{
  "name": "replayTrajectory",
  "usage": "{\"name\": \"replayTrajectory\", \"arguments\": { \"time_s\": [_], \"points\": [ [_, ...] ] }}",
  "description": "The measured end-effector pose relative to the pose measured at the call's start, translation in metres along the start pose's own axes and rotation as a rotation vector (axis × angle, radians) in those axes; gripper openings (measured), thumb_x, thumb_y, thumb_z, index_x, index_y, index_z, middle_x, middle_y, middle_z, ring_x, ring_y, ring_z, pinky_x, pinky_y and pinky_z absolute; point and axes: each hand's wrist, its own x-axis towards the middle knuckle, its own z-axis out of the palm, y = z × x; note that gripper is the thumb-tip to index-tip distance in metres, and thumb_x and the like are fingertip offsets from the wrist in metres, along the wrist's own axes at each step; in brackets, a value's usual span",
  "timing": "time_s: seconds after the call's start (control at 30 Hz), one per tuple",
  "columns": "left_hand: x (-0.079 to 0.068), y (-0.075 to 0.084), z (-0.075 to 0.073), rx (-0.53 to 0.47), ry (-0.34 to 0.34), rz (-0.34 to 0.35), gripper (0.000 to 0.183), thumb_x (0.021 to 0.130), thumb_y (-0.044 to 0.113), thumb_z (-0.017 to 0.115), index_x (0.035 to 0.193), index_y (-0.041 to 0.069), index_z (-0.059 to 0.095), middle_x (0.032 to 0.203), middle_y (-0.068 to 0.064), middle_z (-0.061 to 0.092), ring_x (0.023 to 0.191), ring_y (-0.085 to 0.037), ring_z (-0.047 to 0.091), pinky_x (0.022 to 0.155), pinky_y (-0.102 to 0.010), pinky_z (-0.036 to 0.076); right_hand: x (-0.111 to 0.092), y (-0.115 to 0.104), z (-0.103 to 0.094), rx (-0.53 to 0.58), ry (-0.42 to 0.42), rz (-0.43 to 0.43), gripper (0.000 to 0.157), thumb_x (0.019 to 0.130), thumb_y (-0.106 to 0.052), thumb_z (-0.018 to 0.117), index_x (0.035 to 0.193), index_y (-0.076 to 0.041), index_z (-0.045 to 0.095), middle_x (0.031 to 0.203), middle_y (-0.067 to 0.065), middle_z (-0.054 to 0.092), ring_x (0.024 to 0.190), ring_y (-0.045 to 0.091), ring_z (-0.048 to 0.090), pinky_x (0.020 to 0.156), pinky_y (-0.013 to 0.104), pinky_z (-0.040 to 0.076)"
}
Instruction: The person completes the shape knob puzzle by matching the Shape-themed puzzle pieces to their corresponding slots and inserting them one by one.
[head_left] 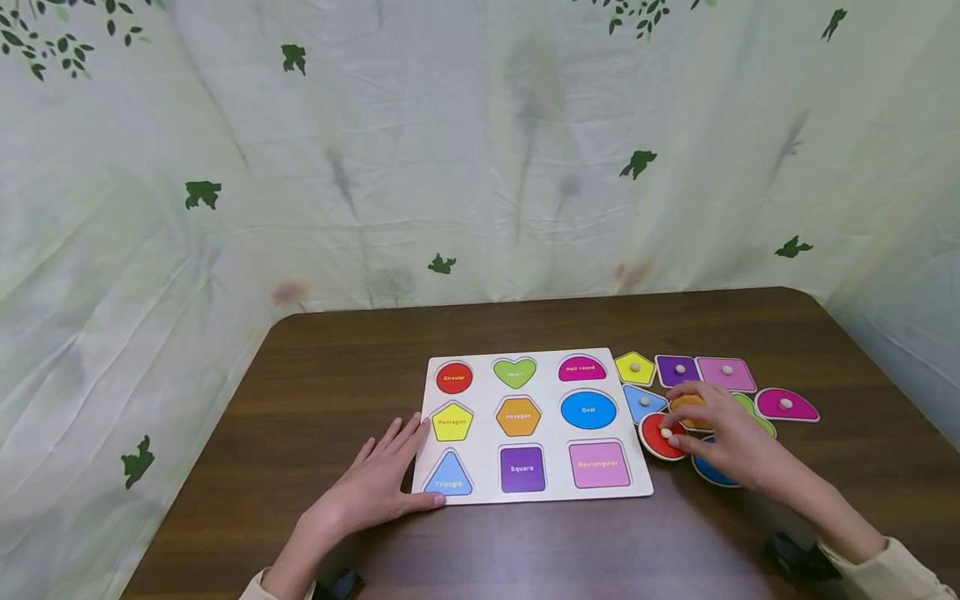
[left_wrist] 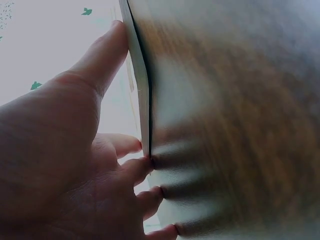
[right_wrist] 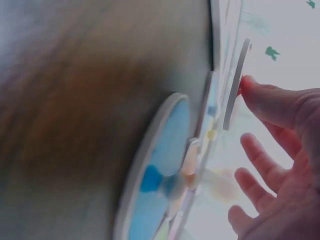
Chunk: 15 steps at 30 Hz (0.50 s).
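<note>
A white shape-puzzle board (head_left: 483,450) with printed, labelled shapes lies flat on the table. My left hand (head_left: 378,479) rests at its left edge with fingers spread and the thumb at the lower left corner; the left wrist view shows the thumb (left_wrist: 107,52) against the edge. Between thumb and forefinger, my right hand (head_left: 727,433) pinches the knob of the red circle piece (head_left: 652,433). In the right wrist view this disc (right_wrist: 236,85) is tilted and off the table, the other fingers apart from it. The blue oval piece (head_left: 711,472) lies below that hand, and the orange hexagon piece (head_left: 684,412) is partly hidden.
Around the right hand lie a yellow pentagon (head_left: 624,367), purple square (head_left: 666,372), pink rectangle (head_left: 741,379), light blue triangle (head_left: 636,410), green heart (head_left: 759,417) and magenta half-round piece (head_left: 804,407). A patterned curtain (head_left: 480,192) hangs behind the brown table (head_left: 360,342).
</note>
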Motion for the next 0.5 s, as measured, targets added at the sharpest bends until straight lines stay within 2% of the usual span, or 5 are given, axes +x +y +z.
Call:
{"name": "replayTrajectory", "arguments": {
  "time_s": [0.27,0.5],
  "points": [
    [-0.001,0.000,0.000,-0.007,0.000,-0.008,0.108,0.074,0.063,0.074,0.157,0.014,0.026,0.163,-0.008,0.019,0.148,-0.036,0.010,0.112,-0.065,0.009,0.013,-0.013,-0.002,0.045,0.026,-0.024,0.028,0.075,-0.011,0.086,0.092,-0.029,0.073,0.119,0.010,0.058,0.111,0.032,0.050,0.076,0.049,0.056],
    [-0.002,-0.001,0.000,-0.002,0.004,0.006,0.107,0.075,0.064,0.074,0.157,0.013,0.026,0.163,-0.008,0.019,0.148,-0.036,0.010,0.113,-0.065,0.010,0.024,-0.019,0.003,0.117,0.017,0.001,0.024,0.078,-0.016,0.085,0.094,-0.030,0.073,0.122,0.008,0.057,0.117,0.034,0.047,0.080,0.052,0.055]
  ]
}}
